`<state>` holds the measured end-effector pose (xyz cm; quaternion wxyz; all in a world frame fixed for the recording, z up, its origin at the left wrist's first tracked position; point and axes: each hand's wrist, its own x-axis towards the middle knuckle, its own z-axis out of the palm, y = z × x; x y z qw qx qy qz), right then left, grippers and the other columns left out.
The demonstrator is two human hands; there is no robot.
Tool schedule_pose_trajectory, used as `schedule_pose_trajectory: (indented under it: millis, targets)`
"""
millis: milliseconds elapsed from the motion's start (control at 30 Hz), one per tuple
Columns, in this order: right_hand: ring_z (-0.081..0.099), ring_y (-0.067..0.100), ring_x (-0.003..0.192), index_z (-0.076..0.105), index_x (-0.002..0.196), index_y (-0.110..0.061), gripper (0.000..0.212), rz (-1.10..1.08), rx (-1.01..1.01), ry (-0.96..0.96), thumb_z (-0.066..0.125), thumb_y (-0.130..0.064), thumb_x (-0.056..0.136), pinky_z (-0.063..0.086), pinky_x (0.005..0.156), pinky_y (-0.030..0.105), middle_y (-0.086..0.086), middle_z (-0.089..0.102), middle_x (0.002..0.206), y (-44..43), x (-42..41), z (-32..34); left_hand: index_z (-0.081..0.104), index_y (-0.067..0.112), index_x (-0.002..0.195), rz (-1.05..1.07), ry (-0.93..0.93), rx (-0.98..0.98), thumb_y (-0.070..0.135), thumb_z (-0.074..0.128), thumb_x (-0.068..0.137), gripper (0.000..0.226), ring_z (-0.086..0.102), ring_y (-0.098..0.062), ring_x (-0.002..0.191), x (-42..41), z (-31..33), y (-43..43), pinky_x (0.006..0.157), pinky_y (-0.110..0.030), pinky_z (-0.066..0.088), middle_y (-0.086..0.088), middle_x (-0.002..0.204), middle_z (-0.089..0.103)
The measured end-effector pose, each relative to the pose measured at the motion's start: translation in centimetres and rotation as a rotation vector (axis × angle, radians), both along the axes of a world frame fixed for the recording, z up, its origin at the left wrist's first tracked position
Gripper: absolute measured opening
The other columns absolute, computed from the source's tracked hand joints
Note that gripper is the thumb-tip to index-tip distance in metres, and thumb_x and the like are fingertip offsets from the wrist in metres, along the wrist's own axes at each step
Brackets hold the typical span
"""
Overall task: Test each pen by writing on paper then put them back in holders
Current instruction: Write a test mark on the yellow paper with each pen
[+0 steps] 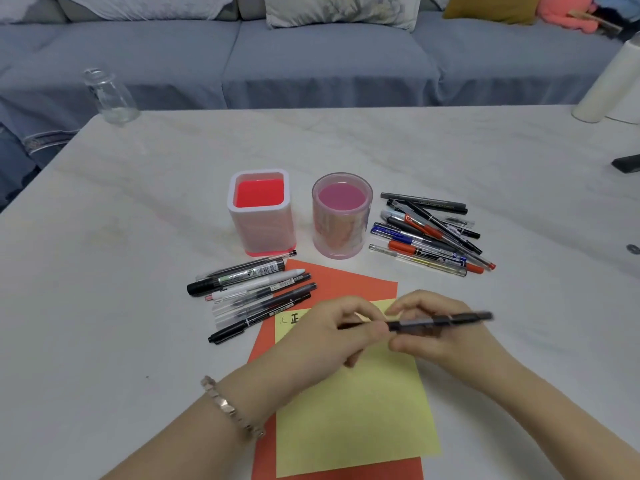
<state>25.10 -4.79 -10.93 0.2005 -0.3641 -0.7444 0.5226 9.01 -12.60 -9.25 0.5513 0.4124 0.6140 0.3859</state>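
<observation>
A black pen (440,322) lies level above the yellow paper (353,417), held at both ends. My right hand (440,337) grips its barrel and my left hand (332,330) pinches its left end. The yellow sheet rests on an orange sheet (346,282) and bears two written marks (290,319) at its top left. Behind stand a square pink holder (259,216) and a round pink holder (341,220), with no pens in them. One pile of pens (256,289) lies left of the paper, another pile (433,233) right of the round holder.
A glass jar (109,97) stands at the table's far left corner and a white cylinder (606,84) at the far right. A dark object (627,164) lies at the right edge. A grey sofa (311,57) runs behind the white table (138,237).
</observation>
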Motion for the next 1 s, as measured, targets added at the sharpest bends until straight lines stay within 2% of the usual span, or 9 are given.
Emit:
schedule_pose_trajectory:
  millis: [100,200,333,500,633,700,800,900,1000]
  targets:
    - [0.054,0.009,0.074,0.064,0.089,-0.028,0.019,-0.158,0.421,-0.368,0.064,-0.010,0.082,0.039,0.070,0.023,-0.004,0.062,0.085,3.1,-0.1,-2.0,0.060,0.027,0.077,0.270,0.338,0.190,0.012,0.063,0.085,0.017,0.054,-0.004,0.065,-2.7,-1.2,-0.7,0.070,-0.026,0.043,0.015,0.067,0.060]
    - [0.050,0.024,0.106,0.066,0.108,-0.015,0.023,-0.262,0.614,-0.581,0.050,-0.011,0.091,0.040,0.078,0.033,0.004,0.061,0.110,6.0,-0.5,-2.9,0.062,0.023,0.087,0.420,0.717,0.269,0.011,0.062,0.085,0.011,0.052,-0.009,0.092,-5.7,-2.1,-2.0,0.081,-0.025,0.040,0.015,0.089,0.060]
    - [0.048,0.030,0.106,0.063,0.109,-0.008,0.023,-0.223,0.683,-0.754,0.045,-0.014,0.095,0.042,0.079,0.037,0.009,0.060,0.114,7.7,-1.2,-3.8,0.065,0.017,0.088,0.412,1.031,0.214,0.007,0.066,0.080,0.013,0.047,-0.021,0.094,-8.5,-4.0,-3.3,0.080,-0.034,0.038,0.009,0.085,0.058]
    - [0.048,0.030,0.107,0.061,0.108,-0.007,0.022,-0.222,0.601,-0.787,0.048,-0.017,0.093,0.044,0.078,0.037,0.012,0.055,0.110,8.3,-1.3,-3.9,0.066,0.014,0.085,0.391,1.184,0.238,0.005,0.069,0.073,0.015,0.046,-0.025,0.089,-8.3,-5.8,-3.1,0.074,-0.037,0.037,-0.001,0.090,0.064]
    - [0.048,0.027,0.105,0.062,0.107,-0.008,0.024,-0.199,0.598,-0.778,0.045,-0.020,0.095,0.039,0.072,0.032,0.008,0.053,0.109,7.7,-0.8,-3.2,0.065,0.014,0.096,0.372,0.981,0.388,0.015,0.056,0.076,0.022,0.041,-0.013,0.096,-5.3,-4.6,-1.8,0.085,-0.022,0.029,0.005,0.100,0.056]
    - [0.050,0.021,0.099,0.063,0.101,-0.013,0.017,-0.250,0.563,-0.579,0.048,-0.017,0.094,0.036,0.071,0.029,0.003,0.053,0.102,6.3,-0.9,-1.9,0.062,0.015,0.106,0.317,0.810,0.420,0.015,0.057,0.084,0.022,0.044,-0.007,0.102,-3.5,-3.4,-1.2,0.088,-0.011,0.029,0.010,0.105,0.052]
    - [0.052,0.003,0.071,0.058,0.087,-0.022,0.012,-0.298,0.375,-0.167,0.053,-0.012,0.091,0.037,0.062,0.011,-0.003,0.056,0.083,2.8,-1.7,0.9,0.051,0.021,0.123,0.207,0.581,0.380,0.024,0.054,0.092,0.031,0.044,0.006,0.107,-0.9,-2.0,-0.6,0.090,-0.001,0.028,0.016,0.113,0.047]
    - [0.051,0.002,0.052,0.055,0.082,-0.018,0.016,-0.275,0.074,0.153,0.051,-0.005,0.091,0.042,0.055,0.010,-0.006,0.059,0.061,-0.9,-2.7,3.0,0.046,0.028,0.125,0.068,0.388,0.369,0.032,0.047,0.095,0.031,0.049,0.011,0.103,1.0,-1.4,-0.4,0.092,-0.010,0.037,0.017,0.115,0.054]
    - [0.049,0.008,0.046,0.051,0.076,-0.012,0.016,-0.298,-0.048,0.240,0.052,-0.002,0.089,0.043,0.050,0.016,-0.002,0.053,0.050,-2.7,-3.3,2.8,0.050,0.029,0.106,-0.030,0.296,0.385,0.026,0.040,0.097,0.013,0.058,-0.004,0.080,1.9,-1.0,-0.8,0.074,-0.021,0.046,0.011,0.087,0.061]
